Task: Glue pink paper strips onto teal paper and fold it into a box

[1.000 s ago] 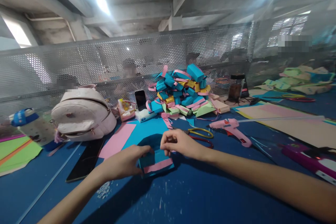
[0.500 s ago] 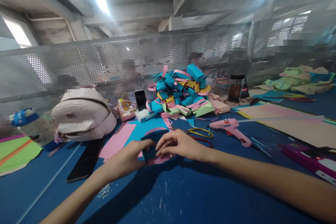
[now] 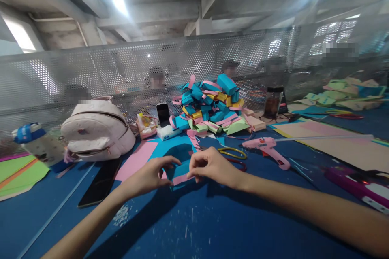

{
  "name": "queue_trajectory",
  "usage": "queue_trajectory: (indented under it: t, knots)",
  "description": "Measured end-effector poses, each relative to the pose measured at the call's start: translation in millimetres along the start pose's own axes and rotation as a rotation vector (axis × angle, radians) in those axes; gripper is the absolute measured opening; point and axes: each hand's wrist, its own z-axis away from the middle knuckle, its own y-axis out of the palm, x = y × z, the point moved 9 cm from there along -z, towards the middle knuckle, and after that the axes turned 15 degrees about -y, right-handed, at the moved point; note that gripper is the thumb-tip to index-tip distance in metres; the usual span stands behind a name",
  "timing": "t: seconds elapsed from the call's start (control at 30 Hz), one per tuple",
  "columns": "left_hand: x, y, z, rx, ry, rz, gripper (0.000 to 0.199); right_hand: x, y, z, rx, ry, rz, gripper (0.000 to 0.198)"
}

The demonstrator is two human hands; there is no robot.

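Observation:
A small blue paper box (image 3: 182,168) with a pink paper strip (image 3: 180,179) along its near side is between my two hands, just above the blue table. My left hand (image 3: 153,174) grips the box's left side, thumb low and fingers over the top edge. At the strip's right end, my right hand (image 3: 209,166) is closed with thumb and forefinger pinched on it. Behind the right hand lie scissors with yellow (image 3: 233,153) and red handles, partly covered. Blue and pink paper sheets (image 3: 138,158) lie beyond my left hand.
Farther back rises a pile of blue, yellow and pink paper pieces (image 3: 209,107). A pink glue gun (image 3: 270,149) lies to the right, near a magenta device (image 3: 355,186). Leftward are a black phone (image 3: 100,184), a white backpack (image 3: 97,129) and a bottle (image 3: 42,145). Mesh (image 3: 182,56) stands behind.
The box has tipped so more of its blue inside and near side shows. My right hand has shifted slightly right, its fingers now pinched at the strip. My left hand stays on the box.

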Motion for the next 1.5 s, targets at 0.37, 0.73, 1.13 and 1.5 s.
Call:
queue_trajectory:
  t: [0.37,0.73,1.13,1.5]
  knots:
    - [11,-62,3,-0.354,0.101,0.133,0.042,19,107,12,0.463,-0.329,0.244,0.017]
    - [21,-105,18,-0.54,0.146,0.288,0.049,4,177,-65,0.44,-0.378,0.341,0.021]
    - [32,-106,14,-0.544,0.135,0.273,0.049,-7,170,-80,0.373,-0.309,0.526,0.017]
    - [27,-92,10,-0.522,0.163,0.133,0.035,38,101,-58,0.271,-0.387,0.577,0.008]
